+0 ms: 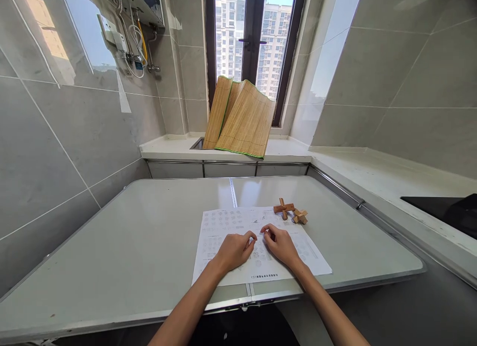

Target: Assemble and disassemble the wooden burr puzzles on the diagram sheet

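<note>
My left hand (pixel 235 249) rests on a large printed sheet (pixel 223 226), fingers curled in and the thumb close to the index finger. Across a small gap to its right, my right hand (pixel 281 243) lies on the same sheet with its fingers bent inward. Nothing shows in either hand. Beyond my right hand, at the sheet's far right edge, sits a cross-shaped wooden puzzle (pixel 283 208). Beside it, slightly nearer, is a lighter wooden burr puzzle (pixel 300 216). Small printed diagrams and lines of text cover the paper, partly hidden under my hands.
The sheet lies on a pale folding table (pixel 130 246) with a metal centre seam. Behind it, a rolled bamboo mat (pixel 246 120) leans at the window on a white counter (pixel 167 146). A black cooktop (pixel 428 203) is on the right counter.
</note>
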### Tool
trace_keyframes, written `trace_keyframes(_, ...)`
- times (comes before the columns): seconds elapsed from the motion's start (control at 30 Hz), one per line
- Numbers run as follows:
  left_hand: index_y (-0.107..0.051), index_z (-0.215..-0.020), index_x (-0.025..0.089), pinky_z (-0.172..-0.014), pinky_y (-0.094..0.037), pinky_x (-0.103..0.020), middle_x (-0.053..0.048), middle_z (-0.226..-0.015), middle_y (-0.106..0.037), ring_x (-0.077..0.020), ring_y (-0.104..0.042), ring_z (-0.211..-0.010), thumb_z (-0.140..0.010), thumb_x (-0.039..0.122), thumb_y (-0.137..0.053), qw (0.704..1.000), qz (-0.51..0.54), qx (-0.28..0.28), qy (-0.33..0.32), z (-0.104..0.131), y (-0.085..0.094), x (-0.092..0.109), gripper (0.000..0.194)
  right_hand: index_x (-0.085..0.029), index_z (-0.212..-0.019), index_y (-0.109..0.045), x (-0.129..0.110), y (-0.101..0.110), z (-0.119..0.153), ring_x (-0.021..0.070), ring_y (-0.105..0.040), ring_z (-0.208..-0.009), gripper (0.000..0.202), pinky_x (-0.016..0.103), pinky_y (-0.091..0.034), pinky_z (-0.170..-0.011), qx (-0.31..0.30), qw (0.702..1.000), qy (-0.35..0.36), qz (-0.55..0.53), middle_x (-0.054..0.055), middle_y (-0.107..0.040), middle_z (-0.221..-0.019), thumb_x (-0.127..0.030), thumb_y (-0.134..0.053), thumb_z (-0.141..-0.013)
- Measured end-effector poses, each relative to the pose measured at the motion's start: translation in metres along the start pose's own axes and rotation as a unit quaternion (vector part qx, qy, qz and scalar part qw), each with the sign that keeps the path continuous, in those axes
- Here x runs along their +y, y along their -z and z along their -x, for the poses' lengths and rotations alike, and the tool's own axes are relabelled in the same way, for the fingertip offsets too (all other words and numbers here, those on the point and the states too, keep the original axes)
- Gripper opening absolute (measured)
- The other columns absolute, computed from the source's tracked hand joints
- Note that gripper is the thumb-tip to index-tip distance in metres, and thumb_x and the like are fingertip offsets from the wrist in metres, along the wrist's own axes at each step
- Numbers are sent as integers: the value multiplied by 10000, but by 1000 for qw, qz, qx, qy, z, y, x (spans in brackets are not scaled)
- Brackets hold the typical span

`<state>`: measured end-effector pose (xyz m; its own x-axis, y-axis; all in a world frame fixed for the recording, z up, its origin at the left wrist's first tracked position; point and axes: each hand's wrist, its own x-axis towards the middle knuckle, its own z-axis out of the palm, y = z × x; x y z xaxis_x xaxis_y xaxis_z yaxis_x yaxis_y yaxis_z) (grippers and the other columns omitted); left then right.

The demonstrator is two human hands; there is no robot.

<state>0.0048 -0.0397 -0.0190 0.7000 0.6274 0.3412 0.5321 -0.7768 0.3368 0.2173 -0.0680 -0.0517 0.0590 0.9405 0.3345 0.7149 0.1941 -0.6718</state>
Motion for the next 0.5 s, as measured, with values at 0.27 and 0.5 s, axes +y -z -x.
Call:
trace_keyframes(0.27,-623,-1098,228,-565,-359,-236,42,-607,-592,-149,-584,-545,-1012,259,-445,1000,5,-8,3,0,3,2,200,-217,-930,-680,-3,2,-1,184,-561,-558,260,273,-382,-601,2,1000,0,-2,-24,-606,-592,-317,-441,-913)
trace_keyframes(0.5,-629,-1102,228,-567,-362,-235,38,-620,-606,-151,-592,-553,-1019,267,-437,1000,5,-6,3,0,4,3,213,-212,-931,-685,-5,3,0,177,-554,-543,260,267,-382,-593,5,1000,2,-6,-28,-598,-580,-311,-445,-913)
